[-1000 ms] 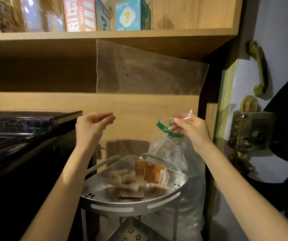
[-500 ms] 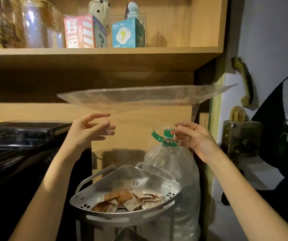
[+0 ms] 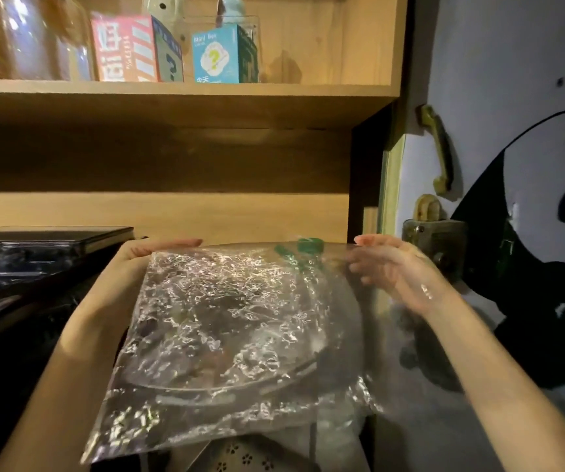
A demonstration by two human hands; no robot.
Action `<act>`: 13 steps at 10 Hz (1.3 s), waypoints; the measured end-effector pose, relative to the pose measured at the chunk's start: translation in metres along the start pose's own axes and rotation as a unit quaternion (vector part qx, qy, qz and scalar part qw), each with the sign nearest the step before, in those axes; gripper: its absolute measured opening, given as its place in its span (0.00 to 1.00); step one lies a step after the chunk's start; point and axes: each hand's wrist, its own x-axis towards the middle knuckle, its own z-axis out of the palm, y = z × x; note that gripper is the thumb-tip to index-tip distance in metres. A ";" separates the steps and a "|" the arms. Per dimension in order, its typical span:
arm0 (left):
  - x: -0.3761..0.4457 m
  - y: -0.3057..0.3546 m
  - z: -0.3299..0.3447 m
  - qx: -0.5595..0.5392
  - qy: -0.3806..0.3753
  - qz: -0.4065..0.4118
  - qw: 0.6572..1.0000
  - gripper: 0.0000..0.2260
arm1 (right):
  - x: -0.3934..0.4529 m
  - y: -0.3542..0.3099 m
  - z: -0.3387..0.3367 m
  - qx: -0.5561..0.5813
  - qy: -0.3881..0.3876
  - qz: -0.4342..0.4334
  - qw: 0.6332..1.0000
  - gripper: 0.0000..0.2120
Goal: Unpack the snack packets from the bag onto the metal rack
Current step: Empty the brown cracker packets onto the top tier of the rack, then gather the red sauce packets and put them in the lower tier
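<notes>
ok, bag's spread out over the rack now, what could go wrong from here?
1. The clear bag hides the rack and any packets beneath; a blind reach could knock something off.
2. The right hand sits close to the green-capped bottle and could tip it.
3. The left hand only grips the bag's edge; it may slip.

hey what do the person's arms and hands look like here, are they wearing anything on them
Both arms are bare as far as the view shows: no sleeves, gloves, watch or bracelets visible. The left hand and right hand show no rings, though the right is motion-blurred and partly behind clear plastic.

Clear bag (image 3: 226, 328) (crinkled) between both hands
</notes>
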 end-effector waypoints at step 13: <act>-0.306 -0.169 0.089 -0.200 -0.021 -0.436 0.877 0.17 | -0.274 0.236 0.046 0.423 0.014 0.438 0.793 0.44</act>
